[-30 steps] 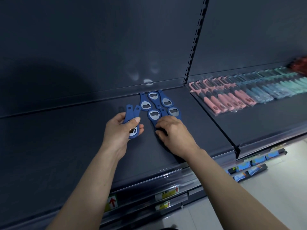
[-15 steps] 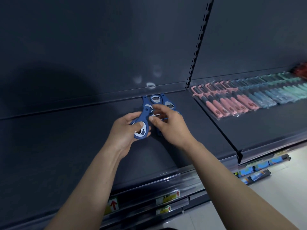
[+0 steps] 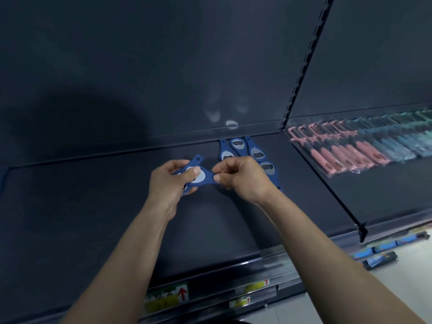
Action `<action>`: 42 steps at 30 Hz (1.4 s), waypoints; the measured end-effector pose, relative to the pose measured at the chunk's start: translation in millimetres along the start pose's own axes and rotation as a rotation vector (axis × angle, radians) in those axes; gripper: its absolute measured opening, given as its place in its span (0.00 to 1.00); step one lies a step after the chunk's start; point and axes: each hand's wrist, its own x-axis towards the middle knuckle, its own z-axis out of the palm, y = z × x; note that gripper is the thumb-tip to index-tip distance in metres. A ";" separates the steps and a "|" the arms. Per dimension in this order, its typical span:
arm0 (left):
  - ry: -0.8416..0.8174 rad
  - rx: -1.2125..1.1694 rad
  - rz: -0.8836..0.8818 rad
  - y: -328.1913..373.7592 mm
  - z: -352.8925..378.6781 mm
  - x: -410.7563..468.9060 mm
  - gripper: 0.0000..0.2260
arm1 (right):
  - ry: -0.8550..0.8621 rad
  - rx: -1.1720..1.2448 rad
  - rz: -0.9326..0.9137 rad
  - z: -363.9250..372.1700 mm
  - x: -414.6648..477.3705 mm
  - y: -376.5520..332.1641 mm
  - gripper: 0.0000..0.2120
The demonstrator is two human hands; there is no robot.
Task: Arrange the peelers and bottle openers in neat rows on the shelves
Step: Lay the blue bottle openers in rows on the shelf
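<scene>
My left hand grips a small stack of blue bottle openers just above the dark shelf. The top opener sticks out to the right, and my right hand pinches its narrow handle end between thumb and fingers. Behind my right hand, several blue bottle openers lie flat in a tight group near the shelf's back edge. Wrapped peelers with pink handles lie in a neat row on the neighbouring shelf to the right, followed by blue and green ones.
A slotted upright divides the two shelf bays. Price labels sit on the front rail below. Lower right, packaged goods show on a lower shelf above a pale floor.
Both hands lifted off the shelf and came together. My right hand left the laid-out openers and took the handle of the top opener in my left hand's stack.
</scene>
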 end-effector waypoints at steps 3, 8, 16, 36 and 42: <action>0.048 0.006 0.025 1.4 -0.8 8.1 0.06 | -0.090 -0.005 0.020 3.2 0.6 -1.9 0.09; 0.048 0.014 0.027 2.4 2.5 20.3 0.06 | -0.069 -0.149 0.041 9.5 3.6 -4.1 0.14; 0.038 -0.097 -0.021 9.8 1.8 40.2 0.09 | 0.225 -0.391 0.080 8.7 13.1 2.7 0.14; -0.070 -0.006 0.017 7.5 -18.8 45.3 0.19 | 0.413 -0.898 -0.032 55.3 44.4 11.0 0.15; -0.100 0.007 0.010 10.2 -15.5 40.9 0.20 | 0.391 -0.852 -0.058 55.8 49.7 11.2 0.11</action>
